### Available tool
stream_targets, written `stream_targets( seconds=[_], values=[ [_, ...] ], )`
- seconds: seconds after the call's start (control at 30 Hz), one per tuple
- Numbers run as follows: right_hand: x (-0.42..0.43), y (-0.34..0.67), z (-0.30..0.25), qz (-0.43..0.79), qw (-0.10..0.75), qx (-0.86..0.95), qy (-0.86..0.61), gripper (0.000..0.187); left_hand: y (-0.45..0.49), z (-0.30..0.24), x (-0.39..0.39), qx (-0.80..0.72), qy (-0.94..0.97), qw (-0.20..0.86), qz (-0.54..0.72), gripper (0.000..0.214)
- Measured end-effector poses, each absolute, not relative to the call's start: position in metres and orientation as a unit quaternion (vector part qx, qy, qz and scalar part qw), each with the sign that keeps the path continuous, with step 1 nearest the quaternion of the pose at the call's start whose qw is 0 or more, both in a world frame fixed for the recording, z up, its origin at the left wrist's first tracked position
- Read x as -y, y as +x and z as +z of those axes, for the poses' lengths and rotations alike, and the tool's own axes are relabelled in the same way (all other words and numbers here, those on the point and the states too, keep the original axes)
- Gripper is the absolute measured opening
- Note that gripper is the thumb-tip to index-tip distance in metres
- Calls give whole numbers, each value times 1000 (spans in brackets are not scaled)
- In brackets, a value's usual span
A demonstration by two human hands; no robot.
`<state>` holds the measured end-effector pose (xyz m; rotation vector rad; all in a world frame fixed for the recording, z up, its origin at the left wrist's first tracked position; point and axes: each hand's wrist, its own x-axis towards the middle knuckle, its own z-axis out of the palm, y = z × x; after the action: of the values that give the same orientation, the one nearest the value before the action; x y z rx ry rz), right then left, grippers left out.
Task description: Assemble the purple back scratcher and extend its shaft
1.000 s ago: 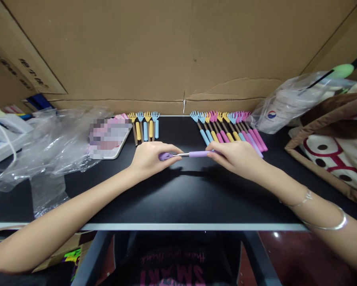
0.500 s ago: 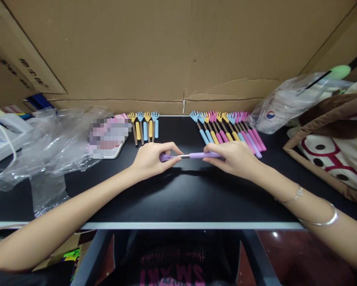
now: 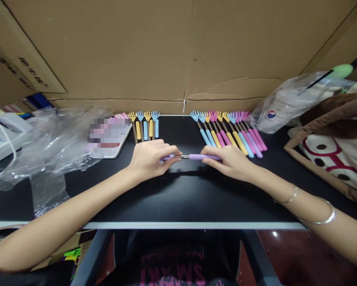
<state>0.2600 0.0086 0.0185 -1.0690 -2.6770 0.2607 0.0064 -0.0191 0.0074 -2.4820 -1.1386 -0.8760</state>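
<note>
Both hands hold one purple telescopic back scratcher (image 3: pixel 196 157) level, just above the black table (image 3: pixel 178 198). My left hand (image 3: pixel 150 158) grips its claw end, which the fingers mostly hide. My right hand (image 3: pixel 230 161) pinches the purple handle. A short silver shaft shows between the two hands. Behind my right hand lies a row of several back scratchers (image 3: pixel 227 129) in blue, yellow, pink and purple. A smaller row of yellow and blue back scratchers (image 3: pixel 145 125) lies behind my left hand.
A cardboard wall (image 3: pixel 178 55) closes the back of the table. Crumpled clear plastic (image 3: pixel 50 139) and a white tray (image 3: pixel 111 137) lie on the left. A plastic bag (image 3: pixel 288 103) and a brown and white cloth bag (image 3: pixel 333 143) stand on the right.
My right hand has slid left and slightly down along the handle. My left hand has closed further over the claw end, and the two hands are closer together.
</note>
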Motion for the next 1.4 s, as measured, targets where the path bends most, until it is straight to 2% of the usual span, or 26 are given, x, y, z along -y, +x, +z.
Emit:
stream_targets(
  seconds=[0.3, 0.43, 1.0, 1.4],
  values=[
    [-8, 259, 25, 284, 102, 894, -333, 39, 4, 9, 18, 330, -872, 199, -301, 17],
    [-9, 259, 25, 309, 106, 889, -320, 39, 4, 11, 18, 321, -876, 204, -297, 18],
    [-1, 258, 27, 141, 174, 916, -334, 28, 6, 6, 15, 371, -862, 113, -326, 19],
    [-3, 261, 18, -98, 184, 933, -294, 33, 7, 7, 14, 400, -859, 38, -318, 19]
  ],
)
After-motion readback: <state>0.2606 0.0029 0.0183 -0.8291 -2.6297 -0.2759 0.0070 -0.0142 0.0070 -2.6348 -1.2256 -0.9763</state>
